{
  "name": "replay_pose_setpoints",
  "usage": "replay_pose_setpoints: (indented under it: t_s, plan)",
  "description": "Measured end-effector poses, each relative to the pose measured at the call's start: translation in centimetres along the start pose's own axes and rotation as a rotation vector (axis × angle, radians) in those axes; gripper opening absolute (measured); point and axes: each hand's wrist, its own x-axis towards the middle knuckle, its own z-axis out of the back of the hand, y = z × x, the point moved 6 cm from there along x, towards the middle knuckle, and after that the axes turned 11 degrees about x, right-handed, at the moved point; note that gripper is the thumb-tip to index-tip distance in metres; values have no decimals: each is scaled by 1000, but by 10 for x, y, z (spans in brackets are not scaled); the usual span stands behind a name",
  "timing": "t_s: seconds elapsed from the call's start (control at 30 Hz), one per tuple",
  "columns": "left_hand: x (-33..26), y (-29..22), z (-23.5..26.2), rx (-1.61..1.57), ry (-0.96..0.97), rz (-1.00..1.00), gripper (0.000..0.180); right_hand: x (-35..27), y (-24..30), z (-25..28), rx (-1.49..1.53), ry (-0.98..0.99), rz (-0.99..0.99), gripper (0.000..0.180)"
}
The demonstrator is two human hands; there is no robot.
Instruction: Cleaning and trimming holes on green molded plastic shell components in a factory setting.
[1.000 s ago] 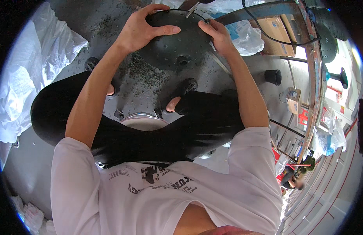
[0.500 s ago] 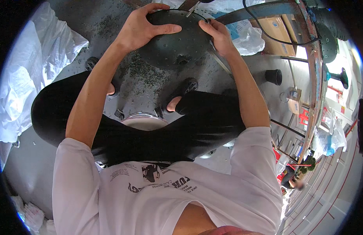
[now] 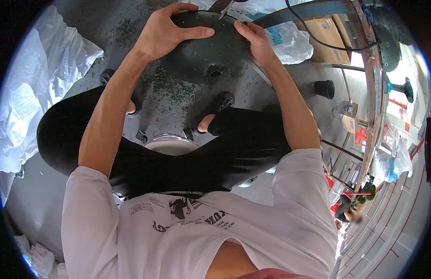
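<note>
Bulging toward wearer (image 3: 159,253): dark dome (image 3: 203,53) | widest left-right | left hand (image 3: 163,33), right hand (image 3: 261,44): fingers clamped on edges

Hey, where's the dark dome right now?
In the head view, the dark dome is at the top, near the middle, between the left hand and the right hand, both touching it.

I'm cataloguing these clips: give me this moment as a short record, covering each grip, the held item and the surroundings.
Left grip: on the dome, thumb across its top
Right grip: at the dome's right edge
Dome: dark, rounded, with a hole on its near side
Floor: grey, dark bits scattered
Left side: white sheet
Right side: black bucket, carton
</note>
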Motion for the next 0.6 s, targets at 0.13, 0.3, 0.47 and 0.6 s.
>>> replay_pose_setpoints:
  t_s: [0.13, 0.3, 0.47, 0.6]
  plan:
    - [3, -19, 7, -65, 62, 63, 83, 5, -8, 14, 28, 8, 6, 51]
    - [16, -52, 32, -185, 44, 85, 88, 5, 27, 9, 188, 14, 90, 47]
    - [-2, -1, -3, -102, 29, -17, 81, 10, 3, 6, -83, -35, 9, 47]
    - [-7, 10, -26, -87, 187, 85, 85, 16, -16, 27, -419, 33, 25, 49]
